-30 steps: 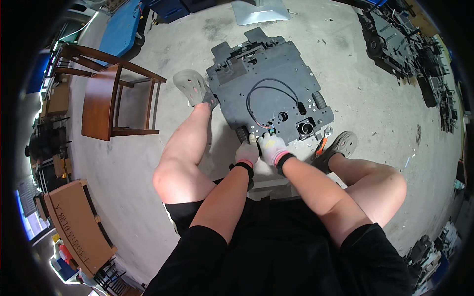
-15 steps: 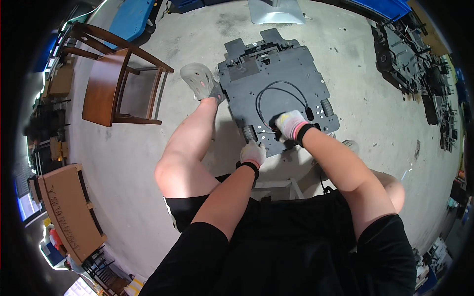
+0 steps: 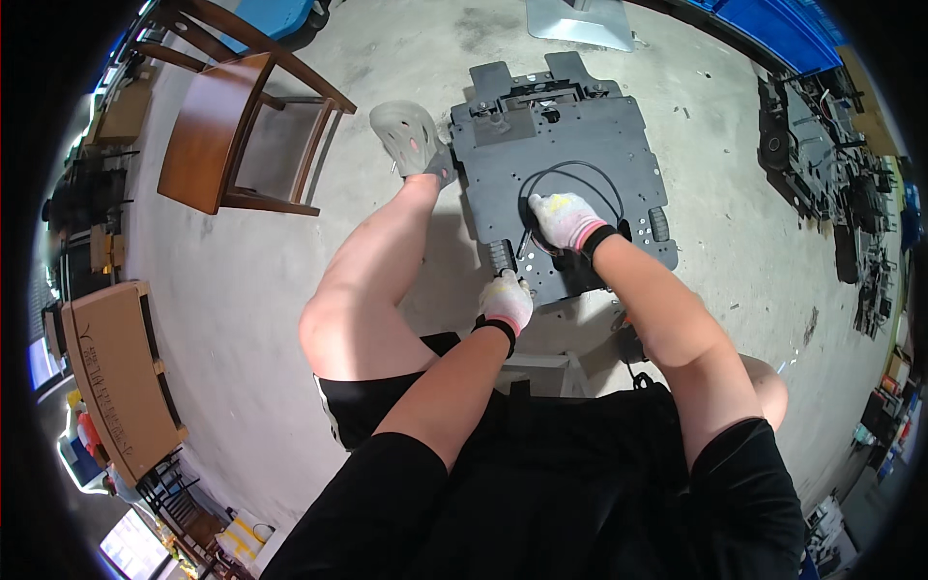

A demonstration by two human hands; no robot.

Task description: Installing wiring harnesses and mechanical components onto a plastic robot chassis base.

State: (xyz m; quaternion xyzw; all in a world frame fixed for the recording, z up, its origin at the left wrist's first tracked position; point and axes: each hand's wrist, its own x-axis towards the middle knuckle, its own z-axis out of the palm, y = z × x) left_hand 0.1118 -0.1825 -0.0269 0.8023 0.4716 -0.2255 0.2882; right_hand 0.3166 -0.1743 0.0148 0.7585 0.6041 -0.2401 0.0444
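My right grip point(image 3: 565, 220) is closed on a slim-shafted tool point(image 3: 524, 244), pointing to 7 o'clock over the grey chassis point(image 3: 594, 159) on the floor point(image 3: 251, 329). Ribbed wheel point(image 3: 501, 255), long axis roughly 11-to-5, sits at 8 o'clock from that grip, 12 o'clock from my nearer left grip point(image 3: 507, 298); cannot tell whether the latter clamps anything.

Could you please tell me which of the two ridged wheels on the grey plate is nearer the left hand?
The left-side wheel of the grey plate, just beyond the left hand; the right-edge wheel lies farther off.
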